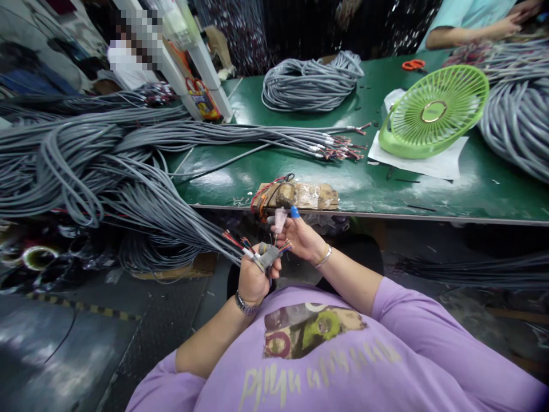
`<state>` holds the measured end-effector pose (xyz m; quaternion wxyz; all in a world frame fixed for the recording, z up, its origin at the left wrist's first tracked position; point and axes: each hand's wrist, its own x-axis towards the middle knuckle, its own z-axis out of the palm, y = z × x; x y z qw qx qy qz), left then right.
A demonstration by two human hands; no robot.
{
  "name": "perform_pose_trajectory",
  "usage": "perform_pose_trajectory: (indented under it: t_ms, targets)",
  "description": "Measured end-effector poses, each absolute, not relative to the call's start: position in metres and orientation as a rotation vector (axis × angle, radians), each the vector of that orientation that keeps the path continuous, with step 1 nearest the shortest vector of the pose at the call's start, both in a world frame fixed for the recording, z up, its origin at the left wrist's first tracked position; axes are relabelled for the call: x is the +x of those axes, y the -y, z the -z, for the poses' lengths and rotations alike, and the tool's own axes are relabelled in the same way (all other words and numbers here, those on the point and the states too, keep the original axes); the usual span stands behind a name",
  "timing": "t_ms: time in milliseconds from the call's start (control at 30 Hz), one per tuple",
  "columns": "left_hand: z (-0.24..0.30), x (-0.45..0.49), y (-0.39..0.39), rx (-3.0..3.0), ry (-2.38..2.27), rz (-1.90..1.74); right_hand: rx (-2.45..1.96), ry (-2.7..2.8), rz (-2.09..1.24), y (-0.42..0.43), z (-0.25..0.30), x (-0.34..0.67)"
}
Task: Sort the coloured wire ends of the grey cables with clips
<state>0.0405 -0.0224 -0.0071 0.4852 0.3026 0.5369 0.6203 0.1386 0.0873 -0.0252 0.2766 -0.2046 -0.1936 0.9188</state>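
Note:
My left hand (pixel 254 279) is closed around the end of a grey cable, with grey wrapping on its fingers. Thin coloured wires (pixel 286 246) fan out past those fingers. Just beyond, my right hand (pixel 302 239) is half turned up with its fingers apart, a blue cover on one digit and a pale, translucent piece at another. Whether a fine wire touches its fingertips is too small to tell. Beside my left hand, a bundle of grey cables (pixel 189 203) hangs off the bench, red and dark wire ends (pixel 234 237) showing at its tip.
On the green bench (pixel 343 123) lie more stripped cables (pixel 240 136), a cable coil (pixel 311 86), a green fan (pixel 433 111) on paper and orange-handled scissors (pixel 413 64). A taped wooden block (pixel 315 196) sits at the front edge. Another person's arm (pixel 467 35) reaches in at far right.

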Motion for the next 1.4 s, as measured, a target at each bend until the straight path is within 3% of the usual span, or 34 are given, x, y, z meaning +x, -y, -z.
perform_pose_trajectory:
  t_ms: [600, 933, 1167, 1300, 1400]
  targets:
    - [0.019, 0.04, 0.025, 0.839, -1.433, -1.534, -0.704, 1.2, -2.243, -0.072, 0.015, 0.159]
    - [0.017, 0.041, 0.026, 0.761, -1.428, -1.603, -0.818, 1.034, -2.086, -0.056, 0.018, 0.149]
    - [0.01, 0.042, 0.03, 0.731, -1.398, -1.617, -0.889, 0.586, -2.198, -0.076, 0.033, 0.149]
    - [0.004, 0.043, 0.026, 0.717, -1.367, -1.641, -0.685, 0.742, -2.333, -0.086, 0.034, 0.146]
    - [0.001, 0.045, 0.021, 0.705, -1.352, -1.658, -0.647, 0.957, -2.141, -0.087, 0.033, 0.139]
